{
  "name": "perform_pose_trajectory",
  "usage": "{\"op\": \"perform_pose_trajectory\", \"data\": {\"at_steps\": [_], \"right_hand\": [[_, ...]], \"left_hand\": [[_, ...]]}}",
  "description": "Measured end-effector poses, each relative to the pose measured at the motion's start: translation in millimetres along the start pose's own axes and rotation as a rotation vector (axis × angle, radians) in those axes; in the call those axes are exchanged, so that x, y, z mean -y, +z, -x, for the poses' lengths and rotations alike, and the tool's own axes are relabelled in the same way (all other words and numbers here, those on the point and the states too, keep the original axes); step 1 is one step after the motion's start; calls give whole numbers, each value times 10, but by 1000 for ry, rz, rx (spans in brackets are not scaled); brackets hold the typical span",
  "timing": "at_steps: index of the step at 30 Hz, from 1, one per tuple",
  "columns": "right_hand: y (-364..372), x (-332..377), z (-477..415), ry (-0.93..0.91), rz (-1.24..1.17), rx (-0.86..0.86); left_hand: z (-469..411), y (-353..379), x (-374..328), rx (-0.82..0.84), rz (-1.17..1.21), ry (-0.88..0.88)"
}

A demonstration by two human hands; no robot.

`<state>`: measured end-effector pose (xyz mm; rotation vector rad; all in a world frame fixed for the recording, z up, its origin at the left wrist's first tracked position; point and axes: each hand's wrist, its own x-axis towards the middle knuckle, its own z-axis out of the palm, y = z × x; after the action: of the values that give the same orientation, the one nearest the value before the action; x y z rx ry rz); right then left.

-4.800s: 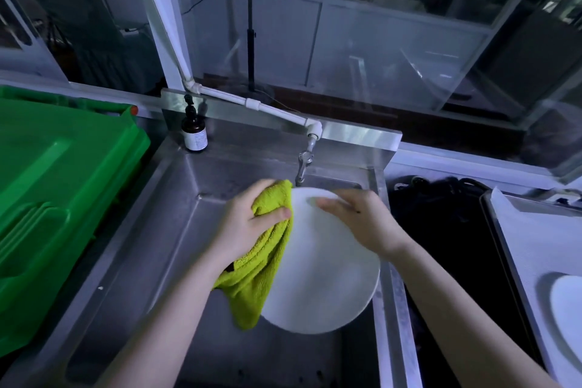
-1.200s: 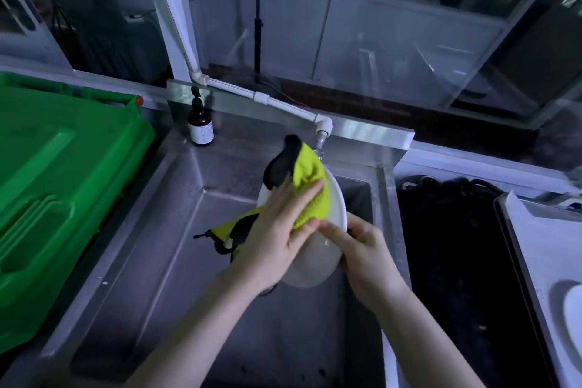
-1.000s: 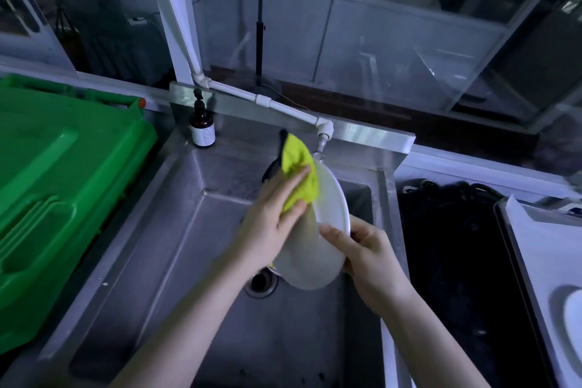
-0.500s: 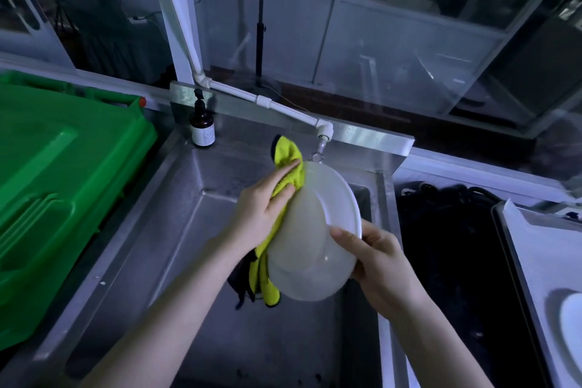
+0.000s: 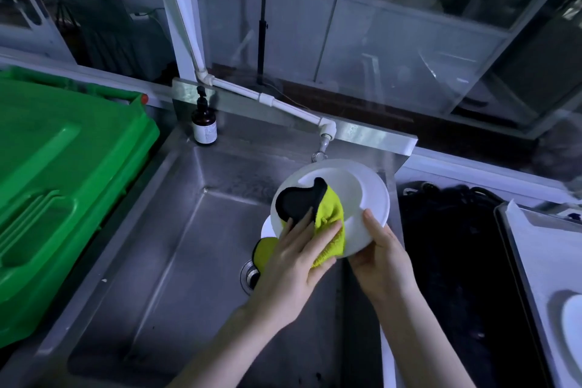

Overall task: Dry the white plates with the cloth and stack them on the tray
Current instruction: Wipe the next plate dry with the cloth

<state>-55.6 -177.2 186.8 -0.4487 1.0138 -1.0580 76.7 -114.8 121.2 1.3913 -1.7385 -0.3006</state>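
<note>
- Plate [image 5: 368,195]: white, tilted above the sink's [image 5: 189,261] right half, below the tap [image 5: 322,148].
- Right hand [image 5: 382,258]: pinched its rim, thumb on the face.
- Left hand [image 5: 296,264]: flat fingers pressed the yellow-and-black cloth [image 5: 329,214] onto it.
- Risk: a single-edge hold on wet china might slip under the wiping push and drop into the sink.
- Right of sink: tray [image 5: 535,246] bearing another plate [image 5: 571,321], with a dark surface [image 5: 456,261] between.
- Left of sink: green bin [image 5: 63,183].
- Back rim of sink: bottle [image 5: 204,124].

A plate [image 5: 368,195] with a cloth [image 5: 329,214] on it hangs over the sink [image 5: 189,246], just before the tap [image 5: 322,148]; a bin [image 5: 63,183] stands left, a bottle [image 5: 204,124] on the sink's back-left corner, and right, a tray [image 5: 541,255] carrying another plate [image 5: 573,327].
</note>
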Motion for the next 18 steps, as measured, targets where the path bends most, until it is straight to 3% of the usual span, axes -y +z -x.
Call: {"op": "perform_pose_trajectory", "data": {"at_steps": [4, 6, 12, 18], "right_hand": [[4, 99, 2, -56, 5, -1], [-7, 166, -11, -78, -10, 21], [94, 14, 33, -5, 14, 47], [-13, -106, 90, 40, 59, 74]], "left_hand": [[-45, -83, 184, -83, 140, -207], [-9, -119, 223, -108, 152, -227], [-69, -12, -79, -15, -212, 193], [-352, -211, 52, 65, 70, -157]]}}
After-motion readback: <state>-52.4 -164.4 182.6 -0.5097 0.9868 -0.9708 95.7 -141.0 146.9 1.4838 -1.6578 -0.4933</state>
